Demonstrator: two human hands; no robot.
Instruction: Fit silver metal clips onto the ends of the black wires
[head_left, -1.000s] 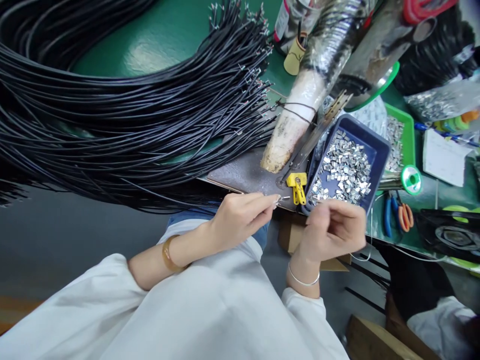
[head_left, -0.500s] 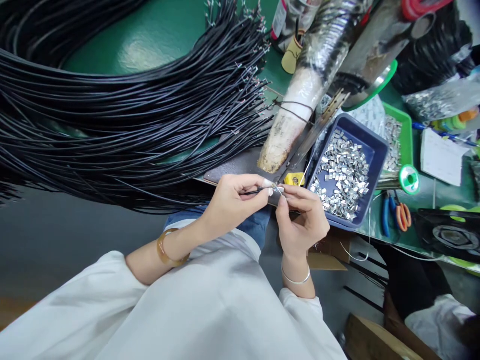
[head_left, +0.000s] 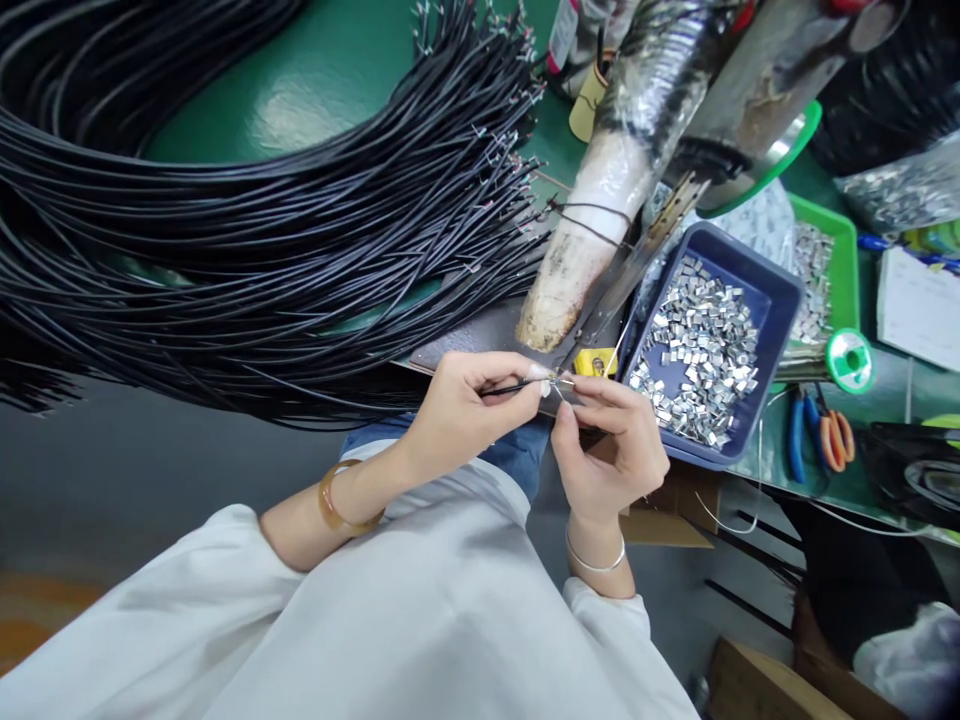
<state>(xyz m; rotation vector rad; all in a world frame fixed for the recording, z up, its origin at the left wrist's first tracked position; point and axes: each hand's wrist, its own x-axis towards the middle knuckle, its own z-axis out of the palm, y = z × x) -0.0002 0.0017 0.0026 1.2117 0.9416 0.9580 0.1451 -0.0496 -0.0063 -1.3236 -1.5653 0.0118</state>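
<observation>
Evidently, the left hand point(head_left: 466, 415) pinched a thin black cable point(head_left: 510, 387) the right hand point(head_left: 611, 450), grip unclear, could bend by slipping.

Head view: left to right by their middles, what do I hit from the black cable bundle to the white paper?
Black cable bundle → left hand → held cable end → right hand → dark blue tray → orange-handled tool → white paper.
</observation>
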